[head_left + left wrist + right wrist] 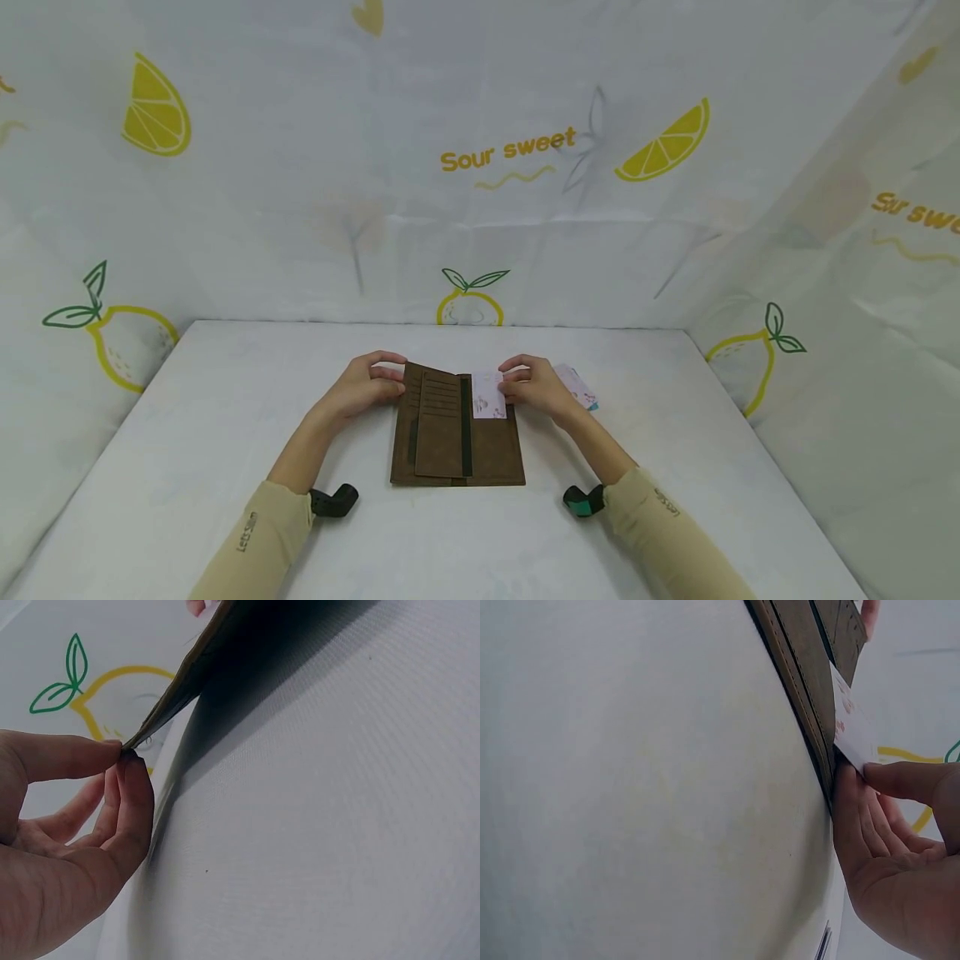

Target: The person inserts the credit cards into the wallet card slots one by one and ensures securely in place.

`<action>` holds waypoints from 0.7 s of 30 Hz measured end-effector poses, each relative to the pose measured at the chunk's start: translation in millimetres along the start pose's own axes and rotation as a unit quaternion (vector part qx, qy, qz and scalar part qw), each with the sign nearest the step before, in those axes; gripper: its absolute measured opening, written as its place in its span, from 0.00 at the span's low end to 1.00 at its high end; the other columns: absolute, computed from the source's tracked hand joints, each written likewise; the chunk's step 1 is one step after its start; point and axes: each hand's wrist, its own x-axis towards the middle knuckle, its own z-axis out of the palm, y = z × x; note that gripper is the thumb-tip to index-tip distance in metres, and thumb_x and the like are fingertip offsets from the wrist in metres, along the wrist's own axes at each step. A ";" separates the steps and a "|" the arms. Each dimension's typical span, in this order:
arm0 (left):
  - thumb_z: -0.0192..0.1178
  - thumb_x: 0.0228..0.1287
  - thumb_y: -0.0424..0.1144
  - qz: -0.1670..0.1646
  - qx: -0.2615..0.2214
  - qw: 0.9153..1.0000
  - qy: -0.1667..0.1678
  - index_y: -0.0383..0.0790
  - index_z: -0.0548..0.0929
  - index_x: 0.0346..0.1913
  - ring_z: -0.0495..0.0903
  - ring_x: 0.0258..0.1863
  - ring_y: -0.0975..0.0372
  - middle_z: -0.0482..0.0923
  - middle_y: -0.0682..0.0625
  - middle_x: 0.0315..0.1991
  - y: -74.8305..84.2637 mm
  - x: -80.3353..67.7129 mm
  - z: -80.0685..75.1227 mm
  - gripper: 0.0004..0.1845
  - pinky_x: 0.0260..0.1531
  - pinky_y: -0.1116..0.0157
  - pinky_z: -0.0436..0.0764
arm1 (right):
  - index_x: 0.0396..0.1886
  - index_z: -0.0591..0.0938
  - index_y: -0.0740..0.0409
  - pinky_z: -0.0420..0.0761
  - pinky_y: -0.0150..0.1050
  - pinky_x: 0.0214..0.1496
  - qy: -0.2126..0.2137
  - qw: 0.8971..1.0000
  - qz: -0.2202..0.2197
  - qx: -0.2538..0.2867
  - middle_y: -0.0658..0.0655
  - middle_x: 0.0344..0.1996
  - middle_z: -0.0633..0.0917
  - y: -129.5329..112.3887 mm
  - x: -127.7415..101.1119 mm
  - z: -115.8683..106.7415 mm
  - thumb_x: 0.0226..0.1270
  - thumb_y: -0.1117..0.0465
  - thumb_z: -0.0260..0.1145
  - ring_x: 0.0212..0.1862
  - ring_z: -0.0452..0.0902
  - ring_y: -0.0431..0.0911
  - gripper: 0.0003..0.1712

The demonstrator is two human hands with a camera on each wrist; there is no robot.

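A brown wallet (491,458) lies unfolded on the table, with card slots on its left half and a dark strip along the fold. My left hand (360,390) pinches the wallet's left edge between thumb and fingers; the left wrist view shows that edge lifted off the surface. In my right hand (536,385) is a white card (487,398) with a pinkish print, pinched at its right side. The card overlaps the upper part of the wallet's right half. In the right wrist view, the card (851,724) slants against the wallet, thumb on one face and fingers behind.
More printed cards (576,385) lie on the white table (450,542) just right of my right hand, partly behind it. A white cloth backdrop (300,167) with lemon prints rises behind the table and along both sides. Black devices are strapped to both wrists.
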 end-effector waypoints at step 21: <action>0.65 0.71 0.28 -0.002 0.009 1.000 0.002 0.32 0.75 0.73 0.85 0.42 0.64 0.85 0.39 0.54 -1.3 1.4 -0.1 0.28 0.46 0.68 0.83 | 0.52 0.84 0.71 0.83 0.29 0.43 -0.026 0.994 -0.054 -0.095 0.65 0.42 0.90 1.9 -8.3 -8.5 0.70 0.68 0.74 0.40 0.84 0.42 0.15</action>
